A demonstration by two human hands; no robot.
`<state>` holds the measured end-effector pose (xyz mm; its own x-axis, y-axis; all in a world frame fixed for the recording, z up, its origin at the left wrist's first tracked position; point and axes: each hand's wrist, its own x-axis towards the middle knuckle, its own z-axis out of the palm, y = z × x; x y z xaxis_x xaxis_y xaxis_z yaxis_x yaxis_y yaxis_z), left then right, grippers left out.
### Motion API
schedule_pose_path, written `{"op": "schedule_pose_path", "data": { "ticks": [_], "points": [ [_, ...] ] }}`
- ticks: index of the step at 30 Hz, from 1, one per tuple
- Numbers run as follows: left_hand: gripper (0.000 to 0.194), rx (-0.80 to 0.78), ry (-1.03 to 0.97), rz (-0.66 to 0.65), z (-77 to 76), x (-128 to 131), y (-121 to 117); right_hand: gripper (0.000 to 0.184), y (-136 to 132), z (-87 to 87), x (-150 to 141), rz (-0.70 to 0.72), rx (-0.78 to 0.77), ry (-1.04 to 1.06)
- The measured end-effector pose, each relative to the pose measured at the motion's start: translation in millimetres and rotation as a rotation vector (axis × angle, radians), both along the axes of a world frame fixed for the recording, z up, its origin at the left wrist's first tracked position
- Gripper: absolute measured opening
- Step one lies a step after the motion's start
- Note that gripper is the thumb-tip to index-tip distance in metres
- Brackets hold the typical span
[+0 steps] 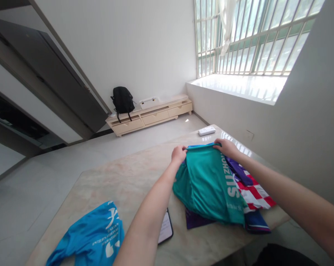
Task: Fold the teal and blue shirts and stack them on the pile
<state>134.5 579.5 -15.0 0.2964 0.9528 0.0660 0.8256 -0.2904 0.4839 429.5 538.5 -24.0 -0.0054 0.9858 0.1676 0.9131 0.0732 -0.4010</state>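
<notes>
A teal shirt [205,181] with pale "SUZHOU" lettering lies over other clothes on the marble-look table. My left hand [179,154] is closed on the far left corner of its edge. The far right corner is pinched in my right hand [225,147], and the edge runs fairly straight between the two. Beneath and to the right show a red-and-white checked garment [257,194], some purple cloth [196,218] and a dark blue piece [257,221]. A bright blue shirt [97,236] with white print lies crumpled at the left, partly behind my left forearm.
A phone [166,227] lies on the table [111,181], partly hidden by my left forearm. Near the far edge sits a white box-like object [206,131]. Beyond are a low cabinet [155,116] with a black backpack [122,99] and a barred window [252,40].
</notes>
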Motion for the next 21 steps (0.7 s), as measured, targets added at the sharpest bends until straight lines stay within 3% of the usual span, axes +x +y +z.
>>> {"op": "schedule_pose_path", "data": {
  "ticks": [3, 5, 7, 9, 12, 14, 17, 21],
  "points": [
    [0.032, 0.082, 0.01, 0.033, 9.4, 15.2, -0.5, 0.04, 16.8, 5.0, -26.1, -0.054, 0.062, 0.006],
    [0.037, 0.126, 0.013, -0.006, 4.2, 29.5, -26.5, 0.05, 12.5, -1.5, -52.6, -0.043, 0.101, 0.003],
    [0.046, 0.148, 0.019, -0.078, -14.3, 37.7, -71.4, 0.054, -7.3, -17.9, -77.3, -0.005, 0.12, -0.007],
    [0.058, 0.144, 0.032, -0.118, -43.9, 34.8, -125.1, 0.054, -39.4, -41.5, -91.7, -0.006, 0.111, -0.019],
    [0.063, 0.161, 0.047, -0.1, -92.8, 15.3, -197.9, 0.058, -95.1, -76.8, -89.8, -0.086, 0.076, -0.025],
    [0.066, 0.18, 0.056, -0.065, -117.7, 3.2, -233.0, 0.06, -126.2, -92.4, -80.4, -0.118, 0.059, -0.023],
    [0.077, 0.153, 0.079, -0.022, -137.0, -1.9, -270.3, 0.062, -156.9, -101.5, -70.0, -0.128, 0.05, -0.02],
    [0.081, -0.001, 0.112, -0.045, -138.2, -6.0, -318.6, 0.064, -183.4, -102.7, -69.4, -0.169, 0.068, -0.007]
  ]
}}
